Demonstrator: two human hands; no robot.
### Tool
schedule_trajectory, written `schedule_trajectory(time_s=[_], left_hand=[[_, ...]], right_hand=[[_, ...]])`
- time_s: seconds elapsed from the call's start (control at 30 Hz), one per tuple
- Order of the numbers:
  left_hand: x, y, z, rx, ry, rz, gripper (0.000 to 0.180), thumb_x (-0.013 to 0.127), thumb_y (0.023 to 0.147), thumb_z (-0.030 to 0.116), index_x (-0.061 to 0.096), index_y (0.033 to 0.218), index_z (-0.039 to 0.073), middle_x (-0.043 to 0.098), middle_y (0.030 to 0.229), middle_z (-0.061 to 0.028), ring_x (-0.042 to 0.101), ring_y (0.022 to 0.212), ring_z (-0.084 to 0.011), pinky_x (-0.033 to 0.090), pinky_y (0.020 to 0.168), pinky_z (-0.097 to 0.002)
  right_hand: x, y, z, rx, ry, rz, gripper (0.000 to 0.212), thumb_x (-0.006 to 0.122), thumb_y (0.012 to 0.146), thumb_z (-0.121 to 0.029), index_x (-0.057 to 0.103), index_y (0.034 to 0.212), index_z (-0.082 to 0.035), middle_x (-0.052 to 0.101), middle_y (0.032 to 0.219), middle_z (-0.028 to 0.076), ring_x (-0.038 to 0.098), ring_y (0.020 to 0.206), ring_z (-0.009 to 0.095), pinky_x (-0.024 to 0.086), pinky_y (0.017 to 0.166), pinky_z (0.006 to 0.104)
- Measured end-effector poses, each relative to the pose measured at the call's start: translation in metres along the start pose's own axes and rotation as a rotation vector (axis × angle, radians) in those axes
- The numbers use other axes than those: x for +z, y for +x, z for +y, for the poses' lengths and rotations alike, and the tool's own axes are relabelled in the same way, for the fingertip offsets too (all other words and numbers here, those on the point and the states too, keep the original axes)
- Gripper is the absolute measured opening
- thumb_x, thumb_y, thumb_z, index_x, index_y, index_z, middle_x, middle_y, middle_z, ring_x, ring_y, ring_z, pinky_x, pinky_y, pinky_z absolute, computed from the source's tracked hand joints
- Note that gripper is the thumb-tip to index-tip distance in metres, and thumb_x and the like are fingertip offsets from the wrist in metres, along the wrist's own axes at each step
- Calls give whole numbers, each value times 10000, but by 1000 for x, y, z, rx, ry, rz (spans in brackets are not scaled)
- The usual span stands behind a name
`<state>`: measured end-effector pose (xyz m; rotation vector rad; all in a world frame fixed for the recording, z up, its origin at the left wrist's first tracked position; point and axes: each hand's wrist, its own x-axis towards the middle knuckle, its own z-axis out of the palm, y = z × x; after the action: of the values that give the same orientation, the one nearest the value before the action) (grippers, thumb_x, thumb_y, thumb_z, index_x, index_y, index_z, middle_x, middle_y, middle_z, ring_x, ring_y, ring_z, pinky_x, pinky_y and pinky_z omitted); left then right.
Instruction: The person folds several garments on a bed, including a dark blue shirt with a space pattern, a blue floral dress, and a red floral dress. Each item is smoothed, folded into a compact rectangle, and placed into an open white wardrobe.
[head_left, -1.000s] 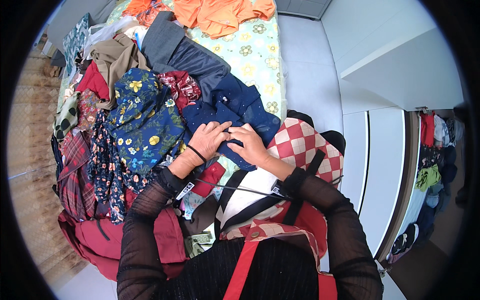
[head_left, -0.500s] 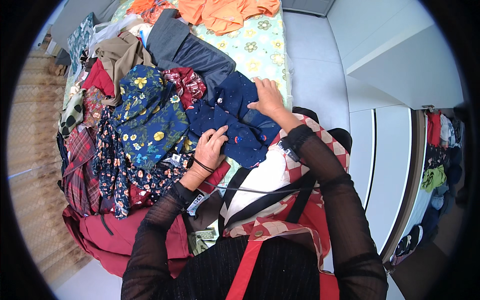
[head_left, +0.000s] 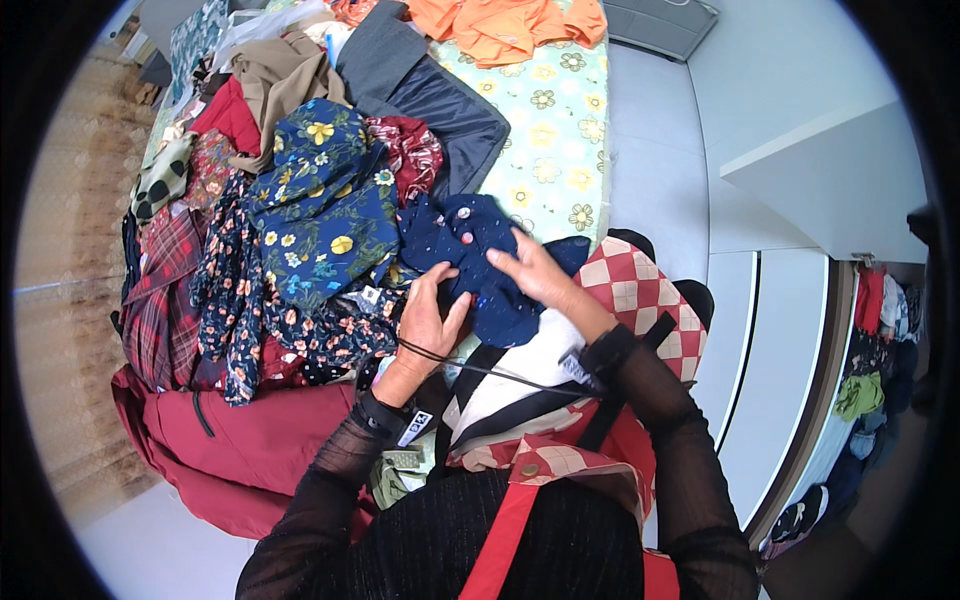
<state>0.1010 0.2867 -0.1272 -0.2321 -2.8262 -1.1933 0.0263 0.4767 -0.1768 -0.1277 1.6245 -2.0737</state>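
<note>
A navy garment with small dots and a few coloured prints [head_left: 470, 235] lies bunched at the bed's near edge, in front of me. My left hand [head_left: 430, 315] rests at its left side, thumb and fingers apart. Reaching in from the right, my right hand [head_left: 540, 272] touches the same cloth with its fingers stretched and the thumb spread. Some fingertips are hidden against the folds. Just left of the navy cloth is a blue garment with yellow flowers [head_left: 325, 205]. A dark floral garment [head_left: 330, 330] lies beside my left wrist.
Past my hands, a dark grey garment [head_left: 455, 120] and orange clothes [head_left: 500, 30] lie on the flowered bedsheet [head_left: 545, 135]. A maroon garment [head_left: 250, 445] and a plaid one [head_left: 165, 315] are at left. The checked apron [head_left: 635, 275] covers my lap. An open wardrobe [head_left: 860, 400] stands right.
My right hand has drawn inward and nearer to my left hand. The navy garment is gathered into a smaller bunch. The whole view has shifted slightly.
</note>
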Motion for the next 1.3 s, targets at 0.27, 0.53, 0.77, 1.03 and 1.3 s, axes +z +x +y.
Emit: schedule_trajectory(time_s=[0.27,0.53,0.77,1.03,1.3], left_hand=[[30,-35,-25,-568,-183,230,752,664,840,354,327,1407,-6,505,1245,-260,523,1100,-310,404,957,-368],[43,1,-25,-846,-620,241,713,670,843,375,373,1393,30,530,1283,-166,529,1138,-262,414,967,-337],[65,-25,-36,-510,-334,272,787,584,879,473,269,1442,22,449,1321,-290,426,1228,-415,327,1041,-425],[71,-26,-35,-494,-137,256,686,437,963,420,215,1451,-8,456,1217,-338,427,1119,-468,310,1009,-474],[62,-28,-16,-447,-118,169,1118,802,611,367,167,1452,-6,430,1253,-318,408,1150,-432,305,1028,-488]], right_hand=[[49,-28,12,43,-71,-210,372,624,904,-179,498,1175,42,613,1039,96,547,936,122,458,863,276],[49,-33,6,174,317,-163,421,682,849,-88,505,1227,-30,576,1115,17,530,1014,84,448,898,255],[21,-39,11,505,705,109,228,617,860,-111,632,1072,-26,681,978,93,670,825,197,564,745,344],[0,-29,-17,288,700,295,318,580,936,-274,601,1097,0,672,988,98,675,830,201,563,753,335],[38,-50,-3,340,388,-28,366,663,885,-259,595,1149,-14,655,1020,71,641,877,154,534,784,300]])
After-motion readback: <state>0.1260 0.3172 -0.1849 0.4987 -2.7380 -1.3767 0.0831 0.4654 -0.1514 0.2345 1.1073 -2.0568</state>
